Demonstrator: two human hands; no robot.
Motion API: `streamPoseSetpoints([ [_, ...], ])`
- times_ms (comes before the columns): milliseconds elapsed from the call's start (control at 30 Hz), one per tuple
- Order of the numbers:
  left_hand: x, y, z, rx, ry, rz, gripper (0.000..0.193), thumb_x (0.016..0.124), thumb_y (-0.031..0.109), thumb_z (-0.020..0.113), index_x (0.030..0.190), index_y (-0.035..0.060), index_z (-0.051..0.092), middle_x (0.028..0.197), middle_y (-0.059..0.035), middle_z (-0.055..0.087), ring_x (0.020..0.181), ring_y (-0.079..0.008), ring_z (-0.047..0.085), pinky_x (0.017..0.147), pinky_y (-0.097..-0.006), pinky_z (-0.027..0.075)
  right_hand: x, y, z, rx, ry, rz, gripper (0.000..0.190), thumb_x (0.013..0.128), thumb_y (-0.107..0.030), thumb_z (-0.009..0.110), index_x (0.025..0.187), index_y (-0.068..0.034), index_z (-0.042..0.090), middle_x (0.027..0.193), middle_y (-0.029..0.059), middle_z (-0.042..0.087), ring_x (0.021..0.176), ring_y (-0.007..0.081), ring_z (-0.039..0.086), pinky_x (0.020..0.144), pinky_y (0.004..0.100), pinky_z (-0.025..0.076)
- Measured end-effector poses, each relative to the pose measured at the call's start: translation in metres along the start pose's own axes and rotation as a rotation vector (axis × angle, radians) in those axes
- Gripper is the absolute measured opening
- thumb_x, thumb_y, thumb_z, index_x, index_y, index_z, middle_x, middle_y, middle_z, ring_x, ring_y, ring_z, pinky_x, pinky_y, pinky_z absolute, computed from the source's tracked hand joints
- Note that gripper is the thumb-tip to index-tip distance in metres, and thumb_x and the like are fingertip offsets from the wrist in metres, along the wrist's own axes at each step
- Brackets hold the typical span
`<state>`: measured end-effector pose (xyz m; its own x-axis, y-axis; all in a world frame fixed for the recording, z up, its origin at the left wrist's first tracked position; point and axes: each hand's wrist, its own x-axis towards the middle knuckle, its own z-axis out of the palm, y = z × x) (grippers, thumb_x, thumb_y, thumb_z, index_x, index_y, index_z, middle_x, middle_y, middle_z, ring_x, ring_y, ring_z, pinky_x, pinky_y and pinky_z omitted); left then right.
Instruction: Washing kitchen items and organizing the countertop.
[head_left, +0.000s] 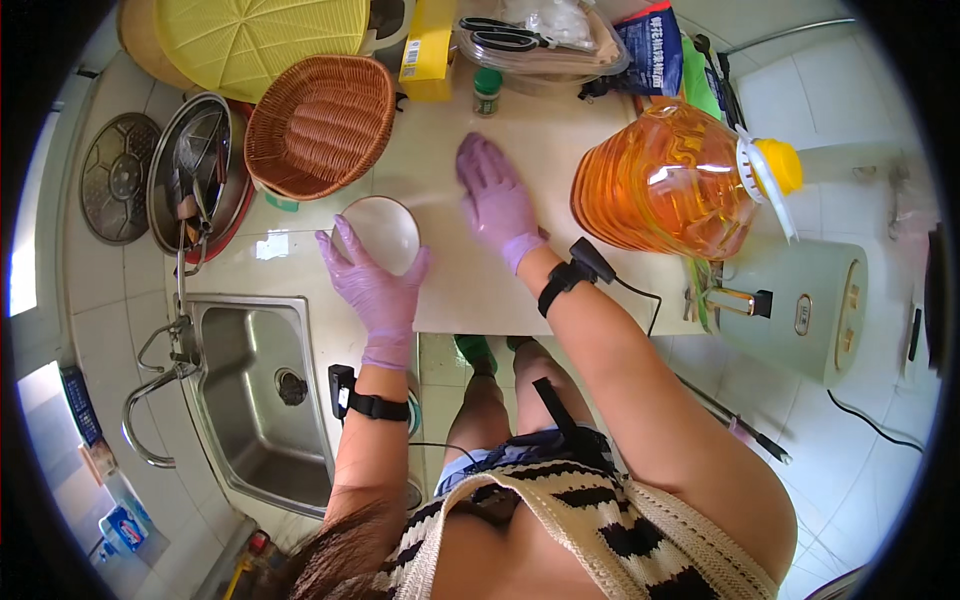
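Note:
My left hand (375, 289), in a thin purple glove, holds a white bowl (386, 229) with a thin brown rim by its near side, thumb and fingers spread around it. The bowl is at the counter, right of the wicker basket. In a matching glove, my right hand (495, 199) lies palm down on the pale countertop (465, 292), fingers together and slightly blurred. Something dark shows at its fingertips and beside the wrist; whether a thing is under the palm I cannot tell. Black straps with small devices circle both wrists.
A brown wicker basket (322, 127) and a pan (191, 165) stand left, beyond the steel sink (259, 442). A green-capped jar (487, 94) and scissors (502, 35) are at the back. To the right are a large oil bottle (660, 184) and a pale green appliance (795, 307).

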<state>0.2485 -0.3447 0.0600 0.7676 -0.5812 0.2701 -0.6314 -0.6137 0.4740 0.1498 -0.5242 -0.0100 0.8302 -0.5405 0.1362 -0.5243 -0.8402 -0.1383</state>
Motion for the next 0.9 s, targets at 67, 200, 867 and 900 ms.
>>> streamPoseSetpoints([
  [67,0.004,-0.008,-0.001,0.030,0.005,-0.015,0.114,0.062,0.037,0.086,0.148,0.0015,0.021,0.144,-0.0371,0.025,0.135,-0.0489,0.027,0.110,-0.0498,0.028,-0.017,-0.014,-0.008,0.021,-0.025,-0.113,0.061,0.090,-0.032,0.047,0.143,-0.004,0.036,0.152,0.0168,0.029,0.142,0.0318,0.023,0.118,0.0418,0.014],
  [200,0.010,-0.025,-0.008,0.136,0.101,-0.022,0.109,0.063,0.039,0.085,0.146,0.0006,0.026,0.144,-0.0340,0.027,0.134,-0.0475,0.029,0.109,-0.0501,0.029,-0.056,-0.037,-0.025,0.221,-0.074,-0.330,0.060,0.091,-0.031,0.046,0.144,-0.007,0.036,0.153,0.0153,0.028,0.143,0.0308,0.023,0.119,0.0416,0.013],
  [867,0.119,0.111,0.158,-0.354,0.179,-0.009,0.058,0.071,0.031,0.078,0.114,-0.0024,0.056,0.109,-0.0217,0.059,0.106,-0.0407,0.054,0.092,-0.0486,0.043,-0.015,-0.005,-0.018,0.253,0.271,0.582,0.062,0.089,-0.017,0.049,0.142,0.008,0.028,0.149,0.0304,0.024,0.139,0.0454,0.021,0.115,0.0490,0.018],
  [900,0.109,0.105,0.155,-0.410,0.152,-0.029,0.059,0.073,0.031,0.078,0.116,-0.0026,0.056,0.110,-0.0210,0.059,0.106,-0.0375,0.055,0.093,-0.0452,0.043,-0.005,0.003,-0.014,0.226,0.301,0.639,0.062,0.088,-0.017,0.050,0.141,0.008,0.030,0.149,0.0298,0.023,0.139,0.0453,0.021,0.116,0.0488,0.018],
])
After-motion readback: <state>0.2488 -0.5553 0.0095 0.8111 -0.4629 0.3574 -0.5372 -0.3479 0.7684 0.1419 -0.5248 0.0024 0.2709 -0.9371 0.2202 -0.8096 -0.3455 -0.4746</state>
